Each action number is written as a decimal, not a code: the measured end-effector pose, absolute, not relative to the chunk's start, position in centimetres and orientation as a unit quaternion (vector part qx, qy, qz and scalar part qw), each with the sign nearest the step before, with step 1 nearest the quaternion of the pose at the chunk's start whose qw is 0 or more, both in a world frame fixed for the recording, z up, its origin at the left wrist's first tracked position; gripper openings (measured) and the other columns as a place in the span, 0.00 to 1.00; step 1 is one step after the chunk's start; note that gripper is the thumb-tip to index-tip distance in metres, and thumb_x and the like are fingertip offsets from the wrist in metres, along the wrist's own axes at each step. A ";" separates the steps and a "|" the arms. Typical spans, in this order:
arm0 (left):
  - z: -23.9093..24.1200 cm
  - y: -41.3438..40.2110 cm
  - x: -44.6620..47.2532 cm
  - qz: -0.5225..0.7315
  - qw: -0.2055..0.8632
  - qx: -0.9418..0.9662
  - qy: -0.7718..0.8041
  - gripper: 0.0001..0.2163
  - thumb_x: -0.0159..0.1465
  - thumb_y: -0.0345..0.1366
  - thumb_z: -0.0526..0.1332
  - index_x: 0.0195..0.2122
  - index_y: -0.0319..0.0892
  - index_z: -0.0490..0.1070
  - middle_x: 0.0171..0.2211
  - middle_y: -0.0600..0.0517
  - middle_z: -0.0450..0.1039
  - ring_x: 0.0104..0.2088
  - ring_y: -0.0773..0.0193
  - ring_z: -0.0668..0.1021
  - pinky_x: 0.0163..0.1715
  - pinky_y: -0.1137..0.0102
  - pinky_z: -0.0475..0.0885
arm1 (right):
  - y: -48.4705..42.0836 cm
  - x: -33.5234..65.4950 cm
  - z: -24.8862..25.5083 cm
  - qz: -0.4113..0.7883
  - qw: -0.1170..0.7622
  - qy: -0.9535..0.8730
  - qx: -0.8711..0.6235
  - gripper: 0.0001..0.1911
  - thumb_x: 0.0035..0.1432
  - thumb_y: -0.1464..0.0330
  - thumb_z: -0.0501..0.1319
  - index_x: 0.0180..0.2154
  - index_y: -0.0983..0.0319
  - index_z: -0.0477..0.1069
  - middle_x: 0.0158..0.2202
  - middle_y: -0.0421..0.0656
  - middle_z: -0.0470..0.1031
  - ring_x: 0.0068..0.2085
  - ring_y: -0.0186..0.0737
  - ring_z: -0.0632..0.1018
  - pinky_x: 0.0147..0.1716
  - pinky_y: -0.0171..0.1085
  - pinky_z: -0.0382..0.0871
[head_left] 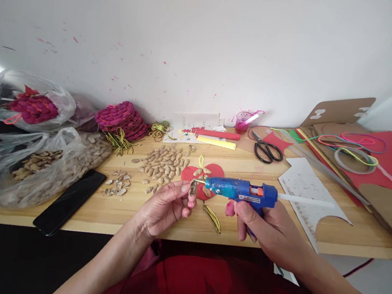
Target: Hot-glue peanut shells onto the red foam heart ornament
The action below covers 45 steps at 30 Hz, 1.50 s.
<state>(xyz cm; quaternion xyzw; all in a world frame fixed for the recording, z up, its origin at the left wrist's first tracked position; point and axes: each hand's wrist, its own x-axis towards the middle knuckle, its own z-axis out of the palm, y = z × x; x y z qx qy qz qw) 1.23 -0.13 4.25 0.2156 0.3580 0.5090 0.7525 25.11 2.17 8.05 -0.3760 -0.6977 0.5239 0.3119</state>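
Between the fingertips of my left hand [166,205] is a peanut shell [193,188], its hollow side turned towards me. My right hand [264,228] is wrapped round the grip of a blue glue gun [228,188], with a white glue stick [305,200] poking out of its back end. The gun's metal nozzle points left and meets the shell, or nearly so. Behind the gun lies a red paper cutout [219,170] with a yellow loop and several peanuts on it, partly hidden. A yellow and dark tassel [213,219] lies just below.
Loose peanuts [164,160] spread left of the cutout, beside broken shells [118,184]. Further left are a black phone [69,202] and plastic bags [32,180]. Purple woven rounds [123,119], black-handled scissors [268,150], a cup of pink liquid [244,122] and white card [313,193] surround the work area.
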 end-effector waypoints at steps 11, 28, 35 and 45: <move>4.0 -0.1 1.3 0.514 0.757 0.208 0.345 0.14 0.53 0.39 0.77 0.27 0.36 0.75 0.24 0.52 0.73 0.24 0.72 0.74 0.20 0.80 0.71 | 2.4 25.1 8.0 0.515 0.305 -0.702 -0.387 0.25 0.69 0.51 0.53 0.26 0.60 0.70 0.27 0.43 0.75 0.23 0.35 0.76 0.22 0.35 0.70; 4.2 0.0 1.5 0.511 0.742 0.214 0.377 0.17 0.51 0.41 0.77 0.26 0.37 0.72 0.24 0.54 0.69 0.25 0.72 0.71 0.21 0.80 0.67 | 2.3 25.2 7.2 0.537 0.300 -0.689 -0.382 0.22 0.70 0.52 0.54 0.30 0.60 0.71 0.26 0.41 0.74 0.25 0.35 0.75 0.24 0.34 0.70; 4.3 0.0 1.5 0.528 0.744 0.198 0.359 0.16 0.52 0.38 0.76 0.25 0.38 0.69 0.24 0.56 0.65 0.25 0.73 0.70 0.20 0.80 0.66 | 2.0 25.6 7.5 0.548 0.301 -0.678 -0.386 0.20 0.69 0.52 0.55 0.36 0.61 0.72 0.23 0.39 0.72 0.24 0.34 0.74 0.23 0.32 0.70; 4.2 0.1 1.8 0.548 0.738 0.174 0.352 0.18 0.51 0.37 0.77 0.25 0.39 0.67 0.22 0.59 0.62 0.24 0.73 0.70 0.20 0.80 0.66 | 0.9 26.0 7.5 0.562 0.277 -0.690 -0.362 0.18 0.70 0.55 0.55 0.35 0.60 0.70 0.25 0.39 0.72 0.24 0.33 0.75 0.24 0.32 0.71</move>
